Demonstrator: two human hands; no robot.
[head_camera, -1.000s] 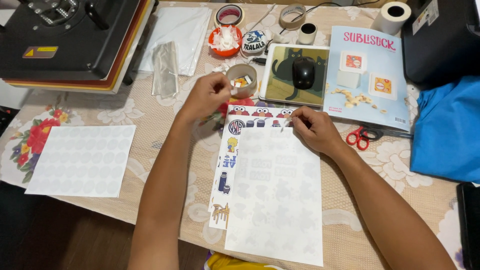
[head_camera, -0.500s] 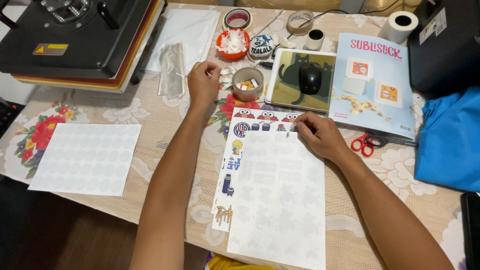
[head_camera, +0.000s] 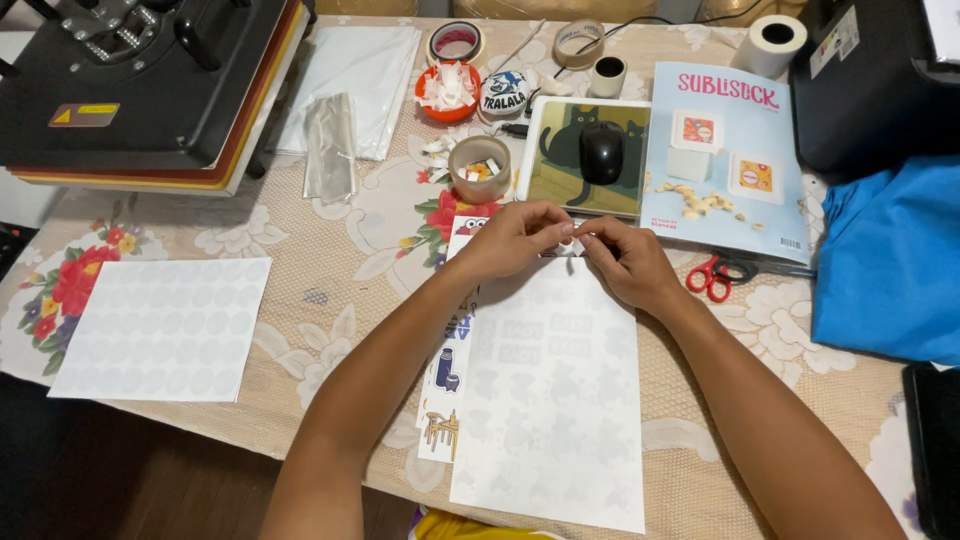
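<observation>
Both hands meet over the top edge of the white sheet (head_camera: 550, 400), which lies on the table (head_camera: 330, 290) in front of the person. The left hand (head_camera: 510, 238) and right hand (head_camera: 625, 262) pinch a small white piece (head_camera: 567, 240) between their fingertips, thumbs and forefingers drawn together. A sticker sheet (head_camera: 442, 400) peeks out under the white sheet's left edge. Near the hands sit a small cup (head_camera: 479, 168), a mouse (head_camera: 601, 152) on its pad and red scissors (head_camera: 712, 277).
</observation>
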